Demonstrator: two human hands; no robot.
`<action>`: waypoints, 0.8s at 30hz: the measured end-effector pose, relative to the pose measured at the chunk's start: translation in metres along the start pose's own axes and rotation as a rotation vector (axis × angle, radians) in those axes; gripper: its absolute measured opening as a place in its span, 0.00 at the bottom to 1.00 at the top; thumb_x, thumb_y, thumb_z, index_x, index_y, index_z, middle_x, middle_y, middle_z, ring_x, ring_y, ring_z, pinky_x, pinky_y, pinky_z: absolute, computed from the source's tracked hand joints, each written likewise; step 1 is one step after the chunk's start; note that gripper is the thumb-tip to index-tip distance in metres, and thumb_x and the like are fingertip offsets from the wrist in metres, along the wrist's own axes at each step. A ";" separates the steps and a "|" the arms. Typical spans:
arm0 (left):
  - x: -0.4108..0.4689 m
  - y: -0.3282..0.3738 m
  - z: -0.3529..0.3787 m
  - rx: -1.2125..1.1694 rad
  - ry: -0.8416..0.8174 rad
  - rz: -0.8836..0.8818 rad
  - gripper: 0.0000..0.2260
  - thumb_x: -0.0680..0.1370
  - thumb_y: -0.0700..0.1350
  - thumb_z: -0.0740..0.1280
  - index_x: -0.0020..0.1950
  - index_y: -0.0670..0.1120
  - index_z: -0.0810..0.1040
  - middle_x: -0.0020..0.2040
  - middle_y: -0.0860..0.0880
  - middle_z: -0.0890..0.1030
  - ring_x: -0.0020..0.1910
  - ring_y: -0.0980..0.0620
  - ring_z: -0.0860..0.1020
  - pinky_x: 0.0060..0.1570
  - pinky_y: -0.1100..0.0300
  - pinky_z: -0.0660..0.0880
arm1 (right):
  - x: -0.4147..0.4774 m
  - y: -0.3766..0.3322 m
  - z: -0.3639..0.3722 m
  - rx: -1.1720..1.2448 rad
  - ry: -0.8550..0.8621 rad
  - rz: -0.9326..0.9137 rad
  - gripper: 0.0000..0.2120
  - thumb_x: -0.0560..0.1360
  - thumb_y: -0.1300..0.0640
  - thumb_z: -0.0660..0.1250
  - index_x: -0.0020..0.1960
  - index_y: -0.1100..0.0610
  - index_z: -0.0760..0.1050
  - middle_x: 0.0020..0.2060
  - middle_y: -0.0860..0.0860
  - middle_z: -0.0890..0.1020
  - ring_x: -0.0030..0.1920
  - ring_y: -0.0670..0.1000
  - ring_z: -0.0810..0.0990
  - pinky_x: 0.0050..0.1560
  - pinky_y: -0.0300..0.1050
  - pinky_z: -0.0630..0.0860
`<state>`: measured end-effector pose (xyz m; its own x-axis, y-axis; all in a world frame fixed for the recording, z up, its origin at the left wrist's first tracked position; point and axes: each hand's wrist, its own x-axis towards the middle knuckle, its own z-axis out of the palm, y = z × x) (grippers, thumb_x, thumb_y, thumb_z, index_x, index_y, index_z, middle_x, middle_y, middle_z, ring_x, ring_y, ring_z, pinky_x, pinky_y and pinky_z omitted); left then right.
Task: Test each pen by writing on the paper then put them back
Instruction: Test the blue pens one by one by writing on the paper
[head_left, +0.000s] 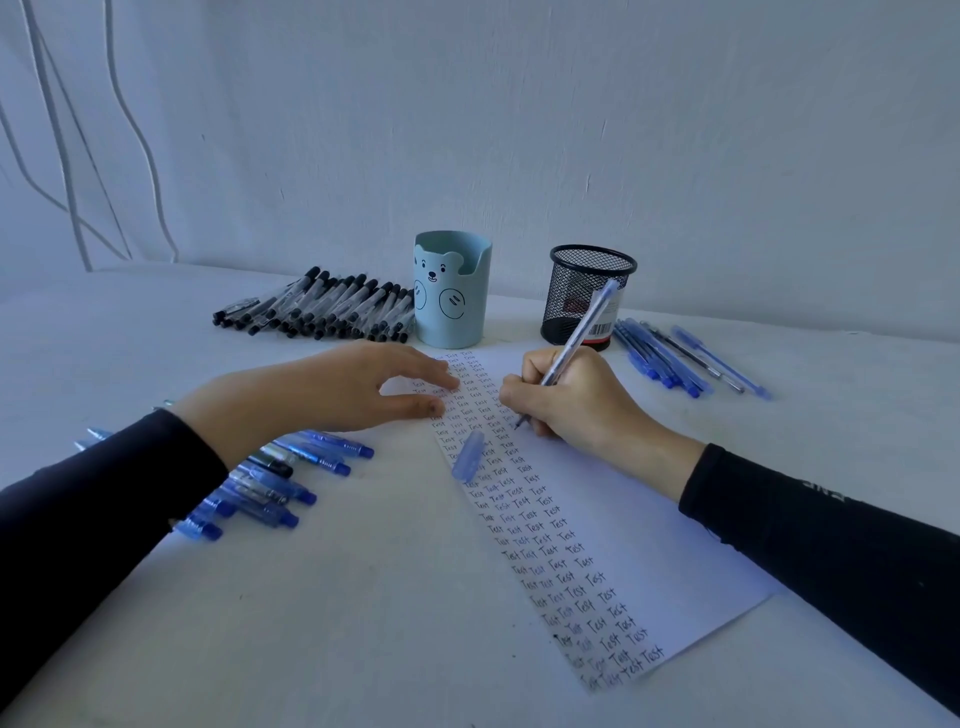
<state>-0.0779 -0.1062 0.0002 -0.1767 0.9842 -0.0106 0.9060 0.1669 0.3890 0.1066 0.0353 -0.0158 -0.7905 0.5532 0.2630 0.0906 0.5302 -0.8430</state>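
R hand (576, 400) grips blue pen (576, 338) in writing hold, tip down on paper (649, 545) at right edge of the written block. L hand (337, 384) holds nothing: fingers straight, pressing sheet's far-left corner. Pen's cap (468, 454) lies loose on sheet, near tip.

Progress: several cols of "Test" run the sheet's full length, so many pens look tested. Left, prob.: finish word, recap, return pen. Black pens (322, 306), blue click pens (280, 478) and blue capped pens (675, 358) lie on surface (363, 597). Which are tested, can't tell. Bear cup (451, 291) and mesh cup (587, 291): no pens showing above rims.
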 end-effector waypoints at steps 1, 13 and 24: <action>0.000 0.000 0.000 0.000 0.001 -0.001 0.23 0.71 0.65 0.62 0.66 0.65 0.73 0.70 0.67 0.68 0.67 0.65 0.67 0.68 0.63 0.62 | 0.000 0.000 0.000 -0.001 -0.001 0.001 0.19 0.74 0.61 0.71 0.28 0.59 0.68 0.20 0.50 0.73 0.21 0.45 0.71 0.26 0.36 0.70; 0.001 -0.001 0.000 0.014 0.001 0.005 0.24 0.70 0.66 0.61 0.66 0.66 0.73 0.70 0.67 0.68 0.67 0.65 0.67 0.68 0.63 0.61 | -0.001 -0.001 -0.001 -0.014 -0.010 -0.001 0.19 0.73 0.63 0.71 0.28 0.59 0.67 0.18 0.46 0.73 0.21 0.43 0.71 0.26 0.34 0.69; 0.000 0.000 0.000 0.011 0.000 0.001 0.24 0.71 0.66 0.61 0.66 0.65 0.73 0.70 0.67 0.68 0.67 0.65 0.67 0.66 0.64 0.62 | 0.001 0.001 -0.002 -0.025 -0.001 -0.014 0.20 0.72 0.63 0.72 0.26 0.58 0.66 0.19 0.47 0.73 0.21 0.44 0.71 0.26 0.35 0.70</action>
<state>-0.0781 -0.1058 0.0003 -0.1760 0.9843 -0.0098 0.9104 0.1665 0.3787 0.1069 0.0376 -0.0157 -0.7925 0.5449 0.2737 0.0949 0.5536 -0.8273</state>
